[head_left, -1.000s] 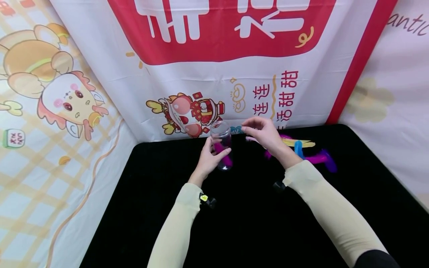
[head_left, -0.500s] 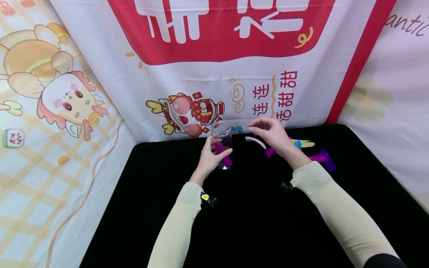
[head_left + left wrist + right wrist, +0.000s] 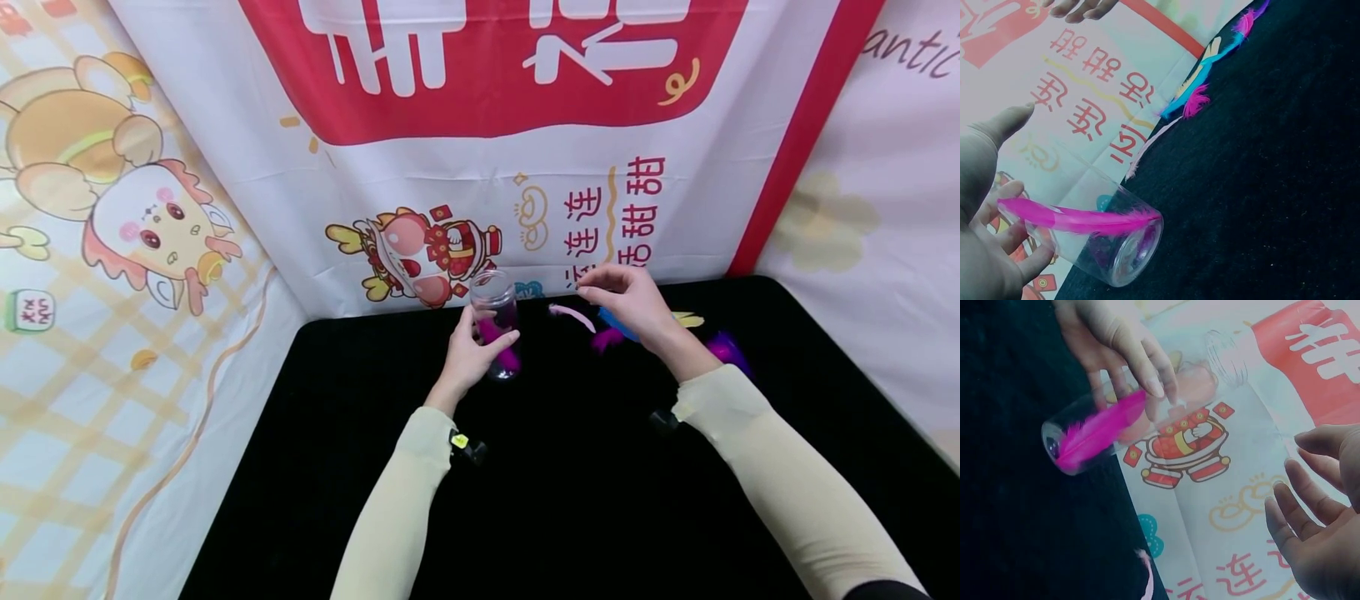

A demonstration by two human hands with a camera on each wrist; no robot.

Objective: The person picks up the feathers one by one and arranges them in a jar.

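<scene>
My left hand [image 3: 467, 357] grips a clear jar [image 3: 493, 293] with no lid on its mouth, fingers and thumb wrapped round its side. Inside leans a magenta feather [image 3: 1094, 220], its fluffy end down at the jar's base. To the right my right hand [image 3: 633, 307] hovers with fingers loosely bent and nothing between them, as the right wrist view shows. Below and around it, loose feathers lie along the back of the table: a pale pink feather [image 3: 573, 317], a blue feather [image 3: 617, 323] and a magenta one [image 3: 606, 340]. My right hand partly hides this row in the head view.
Farther right lie a yellow feather [image 3: 688, 320] and a purple feather [image 3: 729, 352]. The black-covered table [image 3: 540, 492] meets a printed white and red cloth [image 3: 697, 192] at its back edge. Another patterned cloth [image 3: 217, 400] hangs on the left side.
My right hand has moved to the right, away from the jar's mouth and over the feathers, uncovering the pale pink one. My left hand and the jar have hardly moved.
</scene>
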